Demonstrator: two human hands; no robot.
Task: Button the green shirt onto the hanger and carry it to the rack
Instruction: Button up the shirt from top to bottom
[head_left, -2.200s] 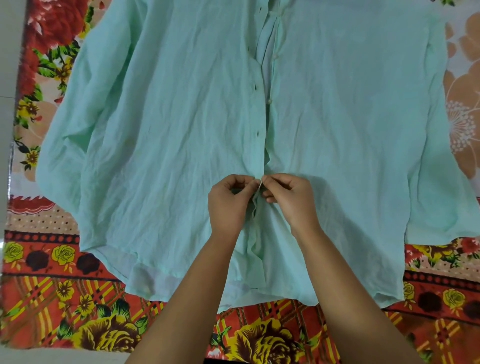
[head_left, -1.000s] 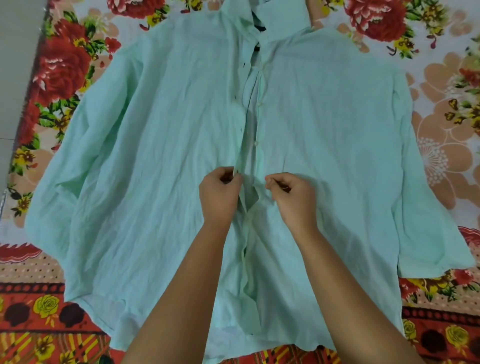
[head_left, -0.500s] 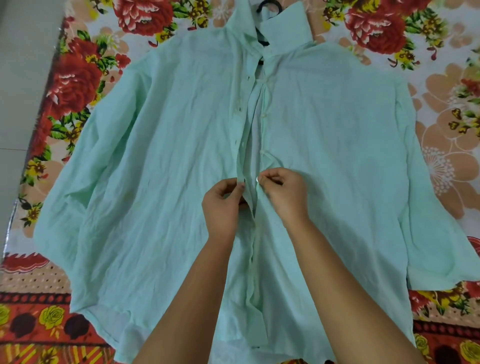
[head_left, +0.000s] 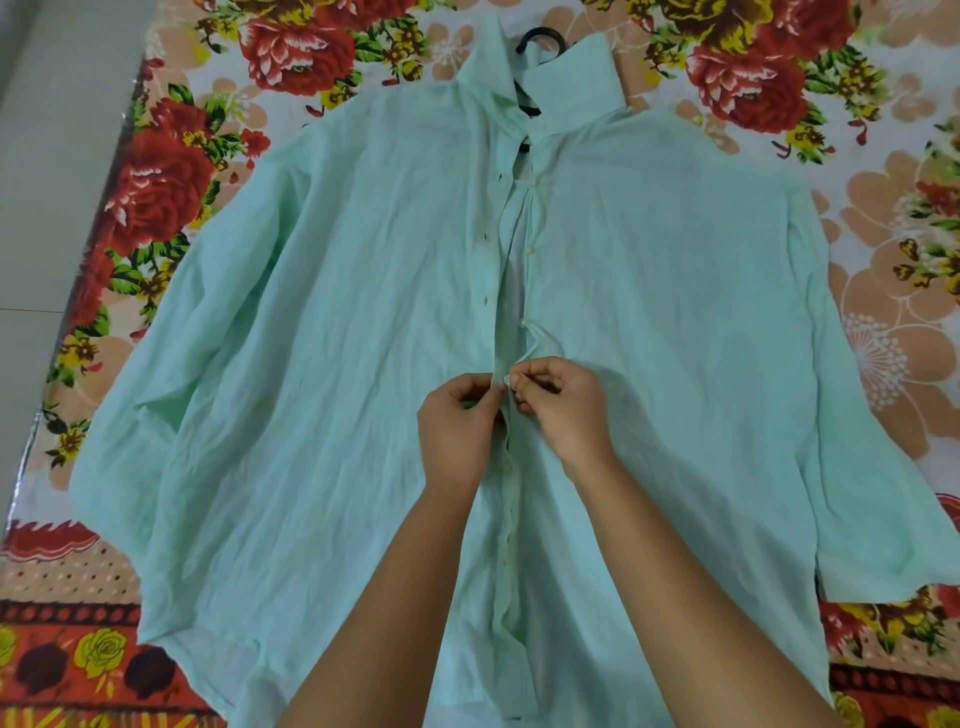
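The crumpled pale green cotton shirt (head_left: 322, 364) lies flat, front up, on a red-and-peach floral bedsheet (head_left: 171, 171), with both hands at its mid-front opening. The left hand (head_left: 457, 436) pinches the buttonhole edge. Touching it, the right hand (head_left: 566, 410) pinches a small white button (head_left: 507, 381). Above them the front gapes open, and the hook of a black hanger (head_left: 543, 39) shows at the collar.

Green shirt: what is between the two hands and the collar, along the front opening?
Head view: the green shirt gapes open there, with three unfastened buttons on one edge and empty buttonholes on the other.
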